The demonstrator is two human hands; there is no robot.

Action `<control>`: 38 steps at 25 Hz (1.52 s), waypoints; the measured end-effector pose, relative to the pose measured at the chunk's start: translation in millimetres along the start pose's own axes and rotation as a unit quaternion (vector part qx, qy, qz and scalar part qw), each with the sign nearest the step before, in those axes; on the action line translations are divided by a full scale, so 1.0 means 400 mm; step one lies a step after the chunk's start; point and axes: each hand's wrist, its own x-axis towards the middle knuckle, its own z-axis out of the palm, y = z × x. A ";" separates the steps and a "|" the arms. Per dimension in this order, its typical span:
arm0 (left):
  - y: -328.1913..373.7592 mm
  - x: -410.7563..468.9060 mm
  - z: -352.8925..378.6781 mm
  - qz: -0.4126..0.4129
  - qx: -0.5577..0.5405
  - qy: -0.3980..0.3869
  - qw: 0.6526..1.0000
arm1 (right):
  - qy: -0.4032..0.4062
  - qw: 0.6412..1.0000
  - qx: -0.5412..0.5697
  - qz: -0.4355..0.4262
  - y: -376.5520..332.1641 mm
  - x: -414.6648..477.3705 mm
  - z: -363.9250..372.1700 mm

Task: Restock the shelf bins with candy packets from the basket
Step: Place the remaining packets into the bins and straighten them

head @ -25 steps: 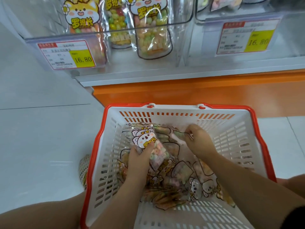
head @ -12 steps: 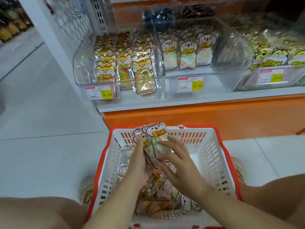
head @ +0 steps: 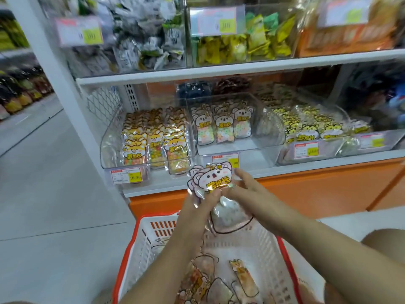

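Packets (head: 215, 183) raised since earlier frame, now above basket (head: 129, 249) rim, in front of middle bin (head: 258, 141). Long axis upright, koala head end up, print toward camera. Left hand (head: 197, 207) grip pinches stack low; right hand (head: 247, 189) fingers straight, touching right edge. Fox-packet bin (head: 109, 150) to left; price tag (head: 235, 160) partly hidden behind packets. Pink header, clear belly, pale candy.
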 end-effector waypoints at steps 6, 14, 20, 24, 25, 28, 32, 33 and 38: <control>0.210 0.124 0.068 0.089 0.071 -0.042 0.993 | -0.027 0.995 0.076 -0.051 -0.120 0.122 -0.138; 0.341 0.461 0.131 0.157 0.270 -0.096 0.945 | 0.084 0.970 -0.135 -0.185 -0.191 0.318 -0.324; 0.232 0.610 0.169 0.095 0.314 -0.071 0.942 | 0.140 0.949 -0.271 -0.076 -0.120 0.494 -0.354; 0.186 0.690 0.201 0.067 0.333 -0.084 0.937 | 0.194 0.942 -0.271 -0.035 -0.071 0.571 -0.361; 0.185 0.702 0.205 0.063 0.324 -0.081 0.940 | 0.198 0.940 -0.275 -0.038 -0.069 0.574 -0.359; 0.166 0.729 0.194 0.055 0.339 -0.072 0.937 | 0.176 0.930 -0.322 -0.031 -0.082 0.562 -0.355; 0.145 0.725 0.190 0.018 0.383 -0.123 0.915 | 0.119 0.908 -0.402 -0.013 -0.105 0.532 -0.360; 0.151 0.720 0.193 0.010 0.390 -0.129 0.912 | 0.119 0.905 -0.409 -0.017 -0.108 0.526 -0.358; 0.166 0.715 0.214 -0.006 0.396 -0.109 0.912 | 0.205 0.806 -0.533 -0.156 -0.110 0.505 -0.346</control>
